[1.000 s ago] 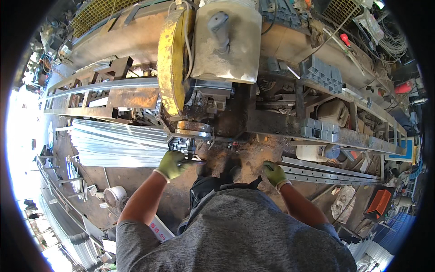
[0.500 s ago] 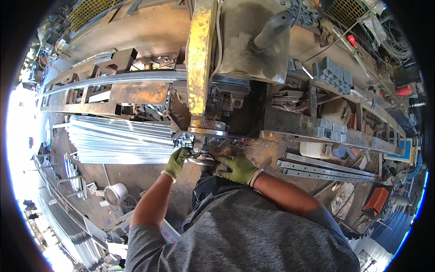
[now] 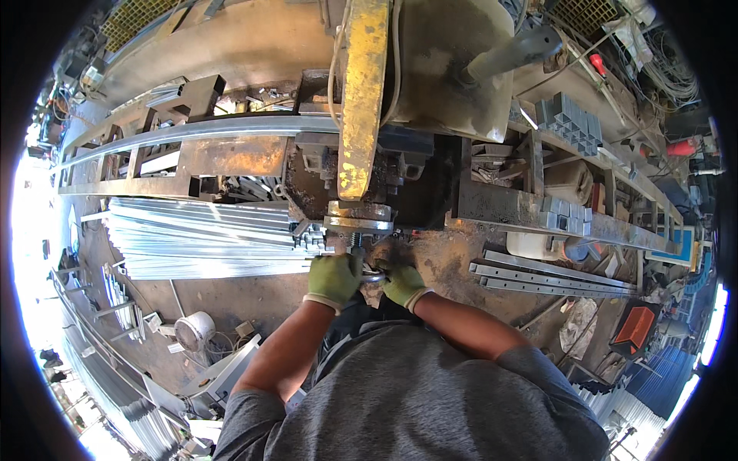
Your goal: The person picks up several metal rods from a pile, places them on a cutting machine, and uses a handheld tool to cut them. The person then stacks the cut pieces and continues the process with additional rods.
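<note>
Close in front of my body, both gloved hands are on a metal handwheel [image 3: 373,277], mostly hidden by the gloves. My left hand [image 3: 335,280] is closed round its left side, and my right hand [image 3: 403,283] has its fingers curled over the right side. From the wheel a threaded screw [image 3: 356,241] runs forward to a round metal plate [image 3: 358,218] of the vise. Above that stands a cut-off saw with a worn yellow guard [image 3: 364,100]. A long steel profile [image 3: 231,128] lies across the bench into the saw's vise.
Stacked shiny steel profiles [image 3: 207,238] lie left of my hands. Punched steel bars [image 3: 546,278] rest to the right. Short cut tube pieces [image 3: 567,215] sit on the right frame [image 3: 500,201]. A white bucket [image 3: 194,330] stands on the floor at left.
My left hand has moved right along the handwheel, toward my right hand. The right hand's fingers, spread before, are now curled on the wheel. My view has shifted slightly.
</note>
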`<state>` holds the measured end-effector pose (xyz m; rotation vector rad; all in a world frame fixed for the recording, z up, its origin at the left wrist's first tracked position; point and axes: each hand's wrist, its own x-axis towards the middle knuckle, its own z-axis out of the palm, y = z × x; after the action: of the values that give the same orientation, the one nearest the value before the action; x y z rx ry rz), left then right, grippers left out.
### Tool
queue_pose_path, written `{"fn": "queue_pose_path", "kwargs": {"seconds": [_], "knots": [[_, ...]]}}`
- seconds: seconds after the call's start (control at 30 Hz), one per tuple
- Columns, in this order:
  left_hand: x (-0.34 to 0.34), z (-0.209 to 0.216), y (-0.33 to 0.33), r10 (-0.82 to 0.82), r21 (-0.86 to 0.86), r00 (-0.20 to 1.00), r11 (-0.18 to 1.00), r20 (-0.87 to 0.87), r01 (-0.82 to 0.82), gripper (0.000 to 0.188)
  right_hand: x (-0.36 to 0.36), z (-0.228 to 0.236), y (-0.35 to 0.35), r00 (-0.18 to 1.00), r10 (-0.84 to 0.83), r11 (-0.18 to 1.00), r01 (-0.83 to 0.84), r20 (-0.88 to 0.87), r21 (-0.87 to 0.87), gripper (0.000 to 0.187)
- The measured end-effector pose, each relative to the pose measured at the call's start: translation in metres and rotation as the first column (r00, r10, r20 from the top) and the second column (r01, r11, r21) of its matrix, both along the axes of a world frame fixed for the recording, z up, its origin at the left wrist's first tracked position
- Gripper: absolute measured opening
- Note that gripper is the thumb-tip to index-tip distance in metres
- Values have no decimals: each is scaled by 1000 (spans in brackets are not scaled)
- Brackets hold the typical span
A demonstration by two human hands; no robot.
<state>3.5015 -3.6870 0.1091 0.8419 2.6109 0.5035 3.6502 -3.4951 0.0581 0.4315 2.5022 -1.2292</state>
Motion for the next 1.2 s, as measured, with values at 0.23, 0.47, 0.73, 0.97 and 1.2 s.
{"fn": "queue_pose_path", "kwargs": {"seconds": [0.23, 0.47, 0.73, 0.97, 1.2], "knots": [[-41, -83, -79, 147, 262, 358, 443, 922, -857, 55, -26, 28, 7, 992, 59, 998, -57, -111, 18, 48], [-36, -165, -46, -286, 14, -56, 236, 957, -972, 65, -42, 10, -8, 999, -32, 999, 32, 33, -14, 43], [-20, -152, -28, -662, 25, -12, 47, 750, -999, 77, -27, -24, 1, 990, -22, 987, -1, -140, -161, 49], [-5, -59, -1, 338, 383, 497, 351, 799, -855, 56, -17, -55, 3, 995, -71, 921, 36, -77, -387, 51], [-1, -49, -5, 313, 368, 565, 508, 764, -779, 52, 7, 12, 21, 928, -144, 983, 94, -345, -158, 66]]}}
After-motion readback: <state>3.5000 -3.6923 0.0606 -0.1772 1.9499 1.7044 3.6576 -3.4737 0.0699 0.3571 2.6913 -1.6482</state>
